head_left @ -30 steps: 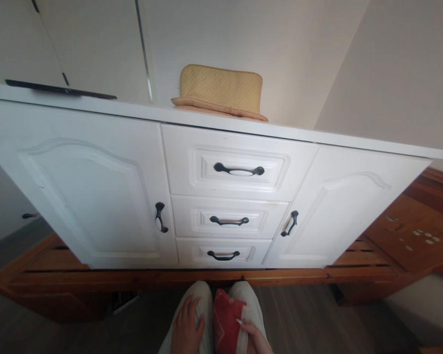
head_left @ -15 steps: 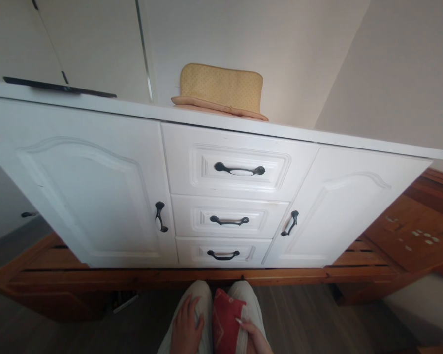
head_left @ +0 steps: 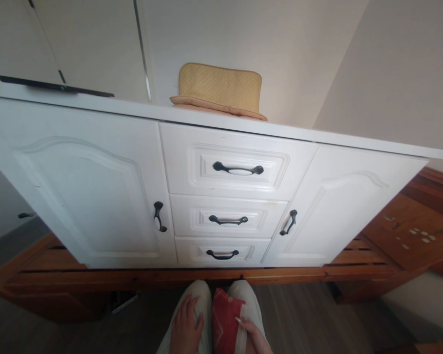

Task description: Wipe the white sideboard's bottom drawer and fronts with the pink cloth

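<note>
right hand (head_left: 251, 335) gripping red cloth (head_left: 225, 322), soft, crumpled, on lap; left hand (head_left: 185, 328) open, flat on thigh.

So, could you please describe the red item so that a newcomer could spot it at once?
Start at the white cabinet, then look straight down to the person's lap. The red cloth pouch lies between the knees, with the right hand on it; it is the only red thing among pale trousers.

- A white cabinet (head_left: 96, 162) is set on a brown wood base (head_left: 170, 278), against plain pale walls (head_left: 280, 44).
- Two doors and three drawers (head_left: 229, 216) with black handles are seen on it.
- A yellow cushion (head_left: 221, 91) is laid on top.
- The floor (head_left: 310, 319) is made of grey boards.
</note>
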{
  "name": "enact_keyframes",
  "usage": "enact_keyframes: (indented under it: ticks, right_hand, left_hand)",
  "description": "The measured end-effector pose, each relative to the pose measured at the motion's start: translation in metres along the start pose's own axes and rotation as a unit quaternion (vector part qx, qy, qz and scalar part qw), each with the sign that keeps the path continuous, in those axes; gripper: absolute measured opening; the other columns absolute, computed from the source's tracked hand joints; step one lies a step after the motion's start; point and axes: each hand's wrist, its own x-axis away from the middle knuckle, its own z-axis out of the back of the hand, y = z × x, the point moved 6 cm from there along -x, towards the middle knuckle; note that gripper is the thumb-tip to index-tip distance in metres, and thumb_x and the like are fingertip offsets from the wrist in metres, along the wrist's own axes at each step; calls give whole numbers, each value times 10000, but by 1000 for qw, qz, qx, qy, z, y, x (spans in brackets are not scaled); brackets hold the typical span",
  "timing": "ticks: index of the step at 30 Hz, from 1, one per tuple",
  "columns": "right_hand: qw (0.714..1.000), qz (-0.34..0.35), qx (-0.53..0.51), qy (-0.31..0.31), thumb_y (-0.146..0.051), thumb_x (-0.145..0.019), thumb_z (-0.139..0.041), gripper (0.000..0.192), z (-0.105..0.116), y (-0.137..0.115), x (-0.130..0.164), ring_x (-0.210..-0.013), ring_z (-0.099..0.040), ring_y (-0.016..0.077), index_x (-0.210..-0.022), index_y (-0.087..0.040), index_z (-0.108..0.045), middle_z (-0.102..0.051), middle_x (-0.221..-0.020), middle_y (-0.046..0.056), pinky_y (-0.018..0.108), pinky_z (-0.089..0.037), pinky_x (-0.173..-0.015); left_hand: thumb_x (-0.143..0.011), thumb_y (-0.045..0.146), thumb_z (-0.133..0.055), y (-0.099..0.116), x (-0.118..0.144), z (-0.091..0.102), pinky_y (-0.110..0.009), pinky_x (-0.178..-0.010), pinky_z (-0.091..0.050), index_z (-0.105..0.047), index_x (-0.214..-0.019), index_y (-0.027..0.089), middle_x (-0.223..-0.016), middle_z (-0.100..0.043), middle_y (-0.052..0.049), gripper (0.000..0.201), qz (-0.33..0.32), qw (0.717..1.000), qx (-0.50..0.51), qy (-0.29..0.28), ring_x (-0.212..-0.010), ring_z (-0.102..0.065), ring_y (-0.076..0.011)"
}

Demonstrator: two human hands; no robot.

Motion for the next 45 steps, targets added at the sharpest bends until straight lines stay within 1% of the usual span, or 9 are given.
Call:
enact_keyframes:
  ticks: [5, 8, 12, 19, 25, 31, 37, 41, 45]
  right_hand:
    - [1000, 0, -2, -9, -427, -722, -797, 519, -7, -3, 3, -1179, -663, 355, -1155, -145, -751, -793, -1056, 139, 516, -395, -1099]
    - [1000, 0, -6, -12, -417, -738, -789, 510, -7, -3, 3, -1181, -663, 350, -1171, -150, -749, -794, -1061, 133, 510, -391, -1102]
    - [1000, 0, -7, -7, -436, -708, -803, 527, -7, -2, 3, -1187, -657, 363, -1149, -149, -758, -794, -1053, 134, 512, -397, -1095]
    - [1000, 9, -8, -1, -437, -728, -790, 571, -9, -2, 5, -1195, -653, 357, -1210, -140, -725, -771, -1157, 150, 514, -407, -1084]
    - [1000, 9, -23, -16, -418, -759, -775, 561, -9, 0, 5, -1174, -660, 347, -1241, -137, -709, -782, -1110, 147, 515, -408, -1072]
    - [1000, 8, -17, -13, -431, -749, -783, 573, -10, -1, 6, -1153, -670, 347, -1234, -135, -711, -769, -1159, 158, 509, -417, -1062]
    - [1000, 9, -6, 6, -434, -705, -825, 563, -14, -5, 8, -1147, -674, 363, -1188, -161, -733, -777, -1133, 146, 543, -416, -1066]
    - [1000, 4, -10, -3, -422, -712, -810, 561, -12, -3, 7, -1175, -662, 360, -1198, -154, -730, -776, -1145, 149, 541, -402, -1087]
    - [1000, 8, -15, -4, -419, -727, -787, 561, -5, -1, 4, -1205, -646, 357, -1210, -140, -727, -775, -1143, 156, 528, -398, -1092]
  left_hand:
    - [-930, 318, -399, 1, 0, 3, -448, -1188, -403, -615, -1376, 156, -1545, -543, -120, 522, 4, 1000, 9, 3, -1429, -501, -270]
    - [-929, 314, -397, 0, 0, 1, -441, -1196, -393, -614, -1379, 150, -1547, -539, -121, 526, 3, 1000, 7, 1, -1433, -496, -266]
    - [-929, 322, -404, -2, 0, -2, -453, -1177, -414, -609, -1386, 155, -1541, -542, -123, 528, 2, 1000, 6, 9, -1427, -500, -277]
    - [-937, 309, -417, -3, 1, -3, -445, -1181, -417, -616, -1379, 143, -1525, -552, -138, 512, -15, 999, 17, 26, -1414, -512, -277]
    - [-938, 316, -409, -2, 1, -3, -446, -1174, -419, -617, -1380, 145, -1537, -543, -132, 518, -11, 1000, 6, 23, -1423, -502, -278]
    - [-938, 321, -401, -3, 1, -3, -451, -1164, -422, -618, -1379, 154, -1538, -542, -129, 518, -7, 1000, 8, 20, -1419, -504, -281]
    - [-928, 317, -421, -3, 1, -1, -433, -1172, -416, -622, -1370, 164, -1535, -544, -121, 509, -6, 1000, 17, 24, -1423, -504, -275]
    - [-932, 318, -413, -2, 1, 1, -438, -1162, -423, -623, -1368, 179, -1529, -553, -112, 504, 1, 1000, 23, 15, -1419, -507, -266]
    - [-923, 315, -420, -1, 1, 2, -448, -1167, -420, -627, -1365, 152, -1526, -554, -135, 514, 3, 1000, 26, 15, -1413, -514, -282]
